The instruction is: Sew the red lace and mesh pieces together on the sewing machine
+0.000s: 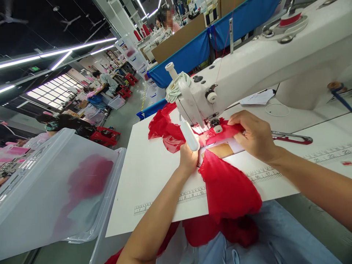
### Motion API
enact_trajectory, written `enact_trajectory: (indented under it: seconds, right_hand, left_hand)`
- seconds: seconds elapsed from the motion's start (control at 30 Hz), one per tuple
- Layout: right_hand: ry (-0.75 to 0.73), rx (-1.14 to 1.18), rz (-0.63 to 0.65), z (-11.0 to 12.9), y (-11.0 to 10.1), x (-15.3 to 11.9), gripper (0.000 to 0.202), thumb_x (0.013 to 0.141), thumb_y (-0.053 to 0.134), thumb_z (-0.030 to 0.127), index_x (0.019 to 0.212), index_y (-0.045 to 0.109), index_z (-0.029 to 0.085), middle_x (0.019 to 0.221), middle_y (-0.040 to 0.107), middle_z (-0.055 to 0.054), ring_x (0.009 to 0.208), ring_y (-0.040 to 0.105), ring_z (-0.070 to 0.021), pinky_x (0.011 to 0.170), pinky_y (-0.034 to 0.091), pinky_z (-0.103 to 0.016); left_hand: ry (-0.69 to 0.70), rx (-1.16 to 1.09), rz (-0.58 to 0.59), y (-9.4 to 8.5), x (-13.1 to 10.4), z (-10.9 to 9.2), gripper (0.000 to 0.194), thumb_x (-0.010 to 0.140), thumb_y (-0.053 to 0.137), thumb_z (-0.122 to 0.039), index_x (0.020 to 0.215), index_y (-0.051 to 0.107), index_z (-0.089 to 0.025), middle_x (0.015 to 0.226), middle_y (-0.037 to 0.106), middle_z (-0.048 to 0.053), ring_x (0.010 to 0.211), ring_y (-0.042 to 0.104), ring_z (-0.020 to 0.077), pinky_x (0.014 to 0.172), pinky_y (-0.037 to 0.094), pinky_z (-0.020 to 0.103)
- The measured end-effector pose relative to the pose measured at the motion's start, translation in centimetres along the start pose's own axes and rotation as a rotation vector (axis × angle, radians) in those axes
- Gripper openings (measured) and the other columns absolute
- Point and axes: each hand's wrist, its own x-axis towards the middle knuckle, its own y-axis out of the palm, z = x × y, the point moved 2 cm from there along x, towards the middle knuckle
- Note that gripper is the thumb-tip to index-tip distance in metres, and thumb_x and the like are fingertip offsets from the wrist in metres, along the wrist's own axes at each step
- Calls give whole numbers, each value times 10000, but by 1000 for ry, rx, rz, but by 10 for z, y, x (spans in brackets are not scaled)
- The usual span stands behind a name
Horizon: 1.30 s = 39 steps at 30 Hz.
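My right hand [254, 135] pinches the end of a red lace-edged fabric strip [224, 132] between thumb and fingers, just right of the needle area. The strip lies under the head of a white sewing machine [200, 99]. My left hand [189, 158] rests at the fabric left of the needle; a white lamp-like attachment [189, 135] hides most of its fingers. Beyond it, sheer red fabric [167, 128] bunches on the white table [154, 172]. A larger red fabric panel [229, 187] drapes over the front edge toward my lap.
A slim metal tool with a red inner edge [293, 137] lies right of my right hand. Ruler markings [189, 196] run along the table front. At left stands a translucent plastic bin [55, 194]. Paper [258, 98] lies behind the machine head. Other people work farther back.
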Motion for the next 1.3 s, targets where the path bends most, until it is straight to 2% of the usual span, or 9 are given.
enact_trajectory:
  seconds: [0.07,0.2,0.4,0.6,0.73,0.87,1.03,1.2,1.3]
  right_hand:
    - [9,70,47,0,0,0,290,792,492,26,908,577,278,1016,720,-66,999,695,-248,813,583,-397]
    - [-171,172,117,0,-2,-4,338,796,451,-5,951,528,286,993,733,-20,946,715,-200,776,584,-338]
    - [-332,56,258,-4,1,-8,440,864,471,41,1257,530,231,1086,701,-95,1004,686,-243,809,565,-376]
    - [-374,-183,257,-1,5,-16,336,901,366,-34,894,603,204,895,681,-50,662,575,-146,543,370,-272]
    - [-337,-125,293,-3,7,-22,312,851,401,-55,851,571,206,1111,728,-66,716,634,-134,552,371,-254]
    - [-289,-90,321,-6,10,-24,313,771,462,-12,911,610,225,989,735,-56,764,662,-178,604,440,-260]
    - [-256,-74,309,-6,12,-25,311,741,484,11,920,603,235,953,706,-61,784,650,-206,643,469,-287]
    - [-260,-38,322,-4,11,-25,263,774,474,9,874,575,231,911,693,-61,775,643,-200,651,467,-284]
    - [-253,-61,330,-4,10,-26,269,772,470,8,870,579,233,906,691,-55,777,644,-202,644,463,-283]
  left_hand:
    - [28,26,46,1,-1,0,373,992,437,-338,633,400,-242,415,403,-68,340,431,114,402,394,232]
    - [133,126,118,-3,-3,-4,372,991,365,-263,625,426,-236,427,423,-52,347,455,121,419,418,235]
    - [360,349,221,-7,-6,-15,277,976,389,-200,768,570,-224,567,540,-23,503,551,138,534,502,245]
    - [550,558,280,-2,-12,-17,184,964,447,-159,869,599,-202,760,628,17,674,630,145,632,536,243]
    - [592,640,263,-2,-16,-17,147,957,465,-173,906,600,-200,788,624,27,709,635,159,634,537,253]
    - [570,676,187,2,-17,-21,84,888,548,-233,944,599,-197,789,606,36,714,603,185,607,533,284]
    - [534,740,76,10,-15,-25,18,839,555,-187,843,544,-200,771,569,42,663,536,187,541,460,279]
    - [605,820,46,13,-17,-23,195,755,488,-22,726,489,-215,714,528,21,574,469,165,467,287,267]
    - [663,848,40,11,-18,-24,229,740,461,15,724,505,-209,700,543,15,566,465,155,474,261,266]
